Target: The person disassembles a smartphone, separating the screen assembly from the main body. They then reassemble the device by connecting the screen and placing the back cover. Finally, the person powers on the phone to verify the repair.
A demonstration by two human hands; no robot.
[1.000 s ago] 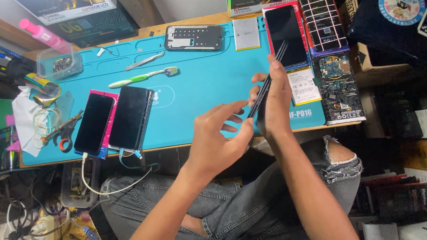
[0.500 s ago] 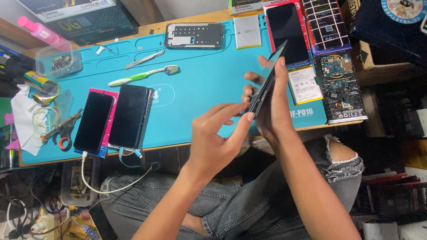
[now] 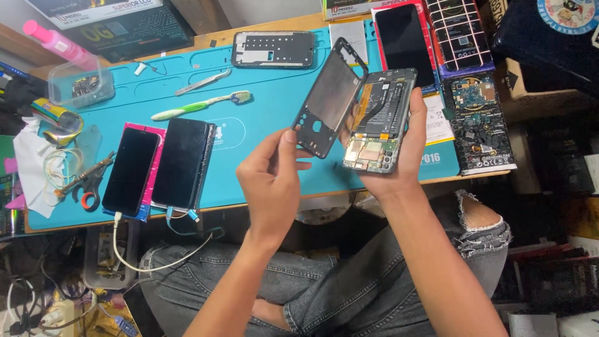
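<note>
My left hand (image 3: 274, 181) pinches the back cover (image 3: 327, 100) by its lower edge; my right hand (image 3: 399, 156) cradles the opened phone (image 3: 377, 122), fingers wrapped, above the mat's (image 3: 262, 112) front right edge.

the back cover (image 3: 329, 100) sat in the left hand (image 3: 271, 184), just left of the opened phone (image 3: 377, 122) in the right hand (image 3: 405, 146), both above the mat (image 3: 262, 106) on the bench (image 3: 187, 34). two phones (image 3: 156, 165) lay at the mat's left, a toothbrush (image 3: 199, 106) behind them, a frame (image 3: 273, 48) farther back.
</note>
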